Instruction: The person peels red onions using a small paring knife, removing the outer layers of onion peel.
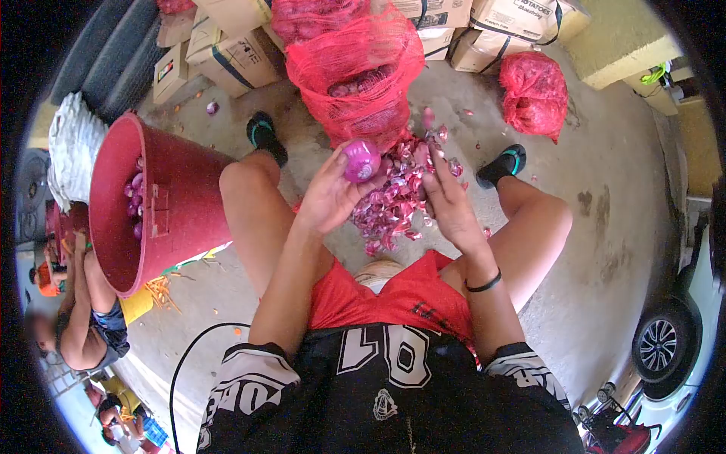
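A peeled purple onion [361, 161] rests in my left hand [330, 189], held by the fingers and thumb above the floor. My right hand [454, 200] is raised to the right of it, apart from the onion, with its fingers extended upward; some dark or reddish matter shows beside the fingers, too unclear to name. Between and below the hands lies a pile of red onion skins [393, 200] on the concrete. Just beyond the pile stands an open red mesh sack [355, 83] with onions inside.
A large red bucket [181, 197] with onions stands at the left. Cardboard boxes [234, 57] and a smaller red mesh bag [533, 94] are at the back. Other people sit at the far left. A car wheel [659, 344] shows at the right.
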The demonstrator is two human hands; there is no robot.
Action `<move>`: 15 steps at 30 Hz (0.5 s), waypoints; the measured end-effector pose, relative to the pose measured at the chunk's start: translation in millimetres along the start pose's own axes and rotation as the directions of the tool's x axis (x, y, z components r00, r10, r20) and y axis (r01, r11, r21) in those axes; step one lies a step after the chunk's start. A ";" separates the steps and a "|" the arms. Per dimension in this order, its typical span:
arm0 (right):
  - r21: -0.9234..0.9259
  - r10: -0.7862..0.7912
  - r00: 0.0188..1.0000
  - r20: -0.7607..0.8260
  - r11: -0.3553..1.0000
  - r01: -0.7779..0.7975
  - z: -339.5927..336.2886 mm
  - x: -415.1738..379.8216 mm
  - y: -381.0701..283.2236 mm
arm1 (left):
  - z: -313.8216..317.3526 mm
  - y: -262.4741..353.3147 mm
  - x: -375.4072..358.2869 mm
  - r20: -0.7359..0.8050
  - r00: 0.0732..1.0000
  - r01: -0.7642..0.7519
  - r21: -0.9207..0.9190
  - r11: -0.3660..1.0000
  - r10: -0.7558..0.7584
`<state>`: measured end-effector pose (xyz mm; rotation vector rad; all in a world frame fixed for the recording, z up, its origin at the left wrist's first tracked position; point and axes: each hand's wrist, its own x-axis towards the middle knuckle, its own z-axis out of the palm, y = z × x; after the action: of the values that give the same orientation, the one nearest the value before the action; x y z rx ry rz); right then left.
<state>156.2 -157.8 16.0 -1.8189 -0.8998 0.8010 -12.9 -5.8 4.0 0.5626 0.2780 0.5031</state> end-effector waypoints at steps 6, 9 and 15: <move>0.009 -0.170 0.984 0.055 0.985 0.170 14.9 -4.1 -18.4 | 4.7 -5.5 2.8 -0.064 0.997 -0.043 0.061 0.997 0.047; -0.035 -0.333 0.942 0.046 0.942 0.334 23.2 -4.6 -28.0 | 11.5 -6.7 3.1 -0.109 0.991 -0.071 0.071 0.995 0.078; -0.034 -0.378 0.925 0.047 0.925 0.380 32.2 -5.8 -32.2 | 10.8 -10.7 1.6 -0.187 0.980 -0.069 0.038 0.997 0.075</move>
<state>119.1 -138.5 34.8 -1.5967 -1.2562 0.5753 -3.4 -17.5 6.5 0.5582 0.4476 0.6245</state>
